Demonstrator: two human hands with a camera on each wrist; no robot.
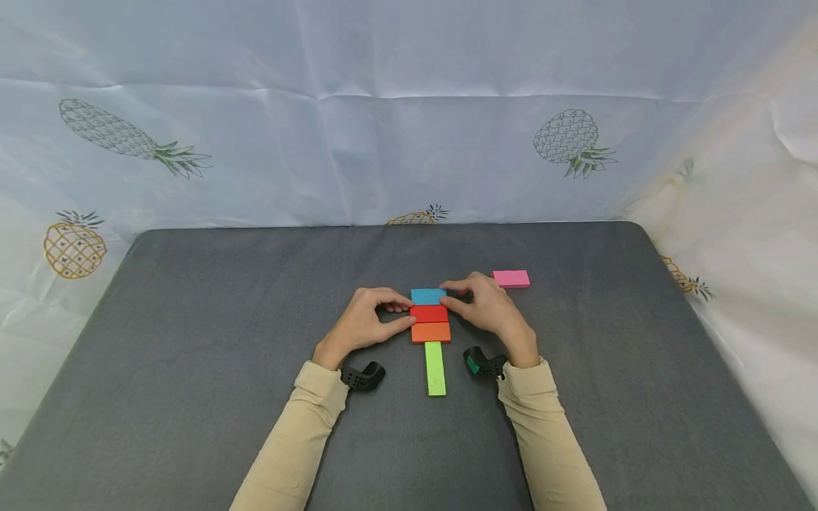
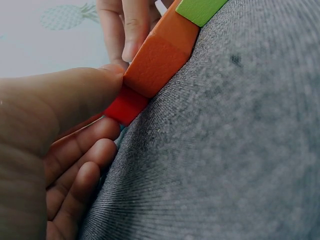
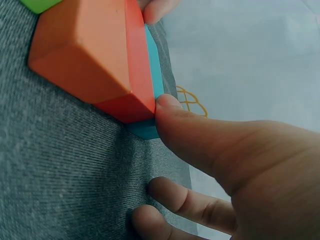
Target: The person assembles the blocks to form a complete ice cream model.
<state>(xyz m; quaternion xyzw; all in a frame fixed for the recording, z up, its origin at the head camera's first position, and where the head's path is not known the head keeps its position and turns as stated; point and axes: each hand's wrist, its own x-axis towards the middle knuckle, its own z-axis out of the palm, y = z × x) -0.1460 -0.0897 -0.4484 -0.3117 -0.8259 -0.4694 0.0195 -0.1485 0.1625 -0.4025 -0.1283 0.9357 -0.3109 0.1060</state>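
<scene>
Touching opposite sides of a stack-like row of flat blocks, the left hand [image 1: 364, 321] and right hand [image 1: 491, 306] work close together on the grey-covered desk [image 1: 192, 369]. From far to near, the row runs blue block [image 1: 427, 297], red block [image 1: 429, 314], orange block [image 1: 431, 332], set edge to edge, and the green block [image 1: 435, 369] points lengthwise toward the person from the orange one's near edge.

The left hand has its thumb and fingertips at the left end of the row, around the red block, with a narrow gap between them. The right hand has thumb and forefinger slightly apart at the right end of the blue block; how firmly either presses, I cannot tell.

Only the head view shows the pink block [image 1: 512, 279], lying just beside the right hand, as well as the beige sleeves [image 1: 284, 461] and black wrist devices [image 1: 363, 377]. The left wrist view adds the left thumb tip by the corner where orange meets red, with the other fingers bent beneath. The right wrist view shows the thumb against the blue block's end and two lower fingers bent, away from the blocks
</scene>
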